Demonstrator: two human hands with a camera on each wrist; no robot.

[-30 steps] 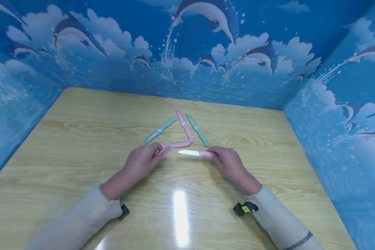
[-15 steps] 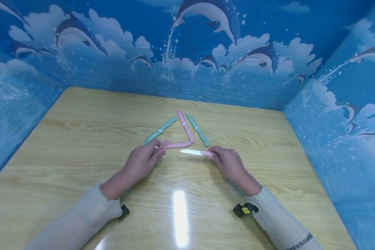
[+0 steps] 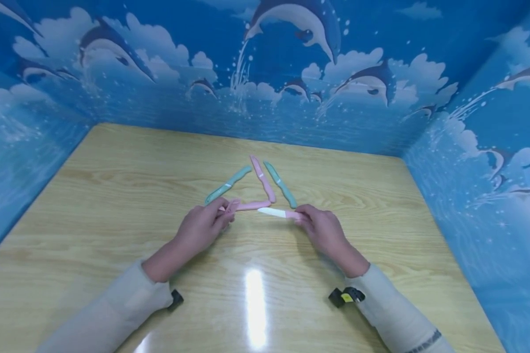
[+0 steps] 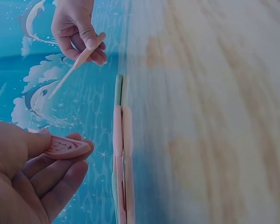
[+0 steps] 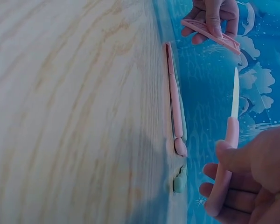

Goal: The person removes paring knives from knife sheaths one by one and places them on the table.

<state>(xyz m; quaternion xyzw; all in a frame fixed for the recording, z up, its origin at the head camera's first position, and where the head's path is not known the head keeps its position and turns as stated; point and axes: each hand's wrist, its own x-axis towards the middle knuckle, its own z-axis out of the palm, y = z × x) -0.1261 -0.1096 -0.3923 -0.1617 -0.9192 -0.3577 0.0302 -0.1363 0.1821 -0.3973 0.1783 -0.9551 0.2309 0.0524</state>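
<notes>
My left hand (image 3: 200,225) pinches a pink knife sheath (image 4: 67,147) between thumb and fingers, raised above the table. In my right hand (image 3: 322,228) is a small paring knife with a pink handle (image 5: 224,163) and a bare white blade (image 3: 272,212), its tip pointing left toward the sheath. Knife and sheath are apart. Just beyond the hands, sheathed knives lie on the table: a teal one (image 3: 227,185) at left, a pink one (image 3: 262,179) in the middle, a teal one (image 3: 280,185) at right, and a pink one (image 3: 253,205) crosswise, partly behind the left hand.
The wood-grain table (image 3: 128,171) is bordered at the back and sides by blue walls (image 3: 256,117) printed with dolphins. A bright light reflection (image 3: 256,309) shows on the tabletop between the forearms.
The sheath in my left hand has turned and shifted slightly left. The knife in my right hand has tilted a little, its tip moving slightly up and right in the head view.
</notes>
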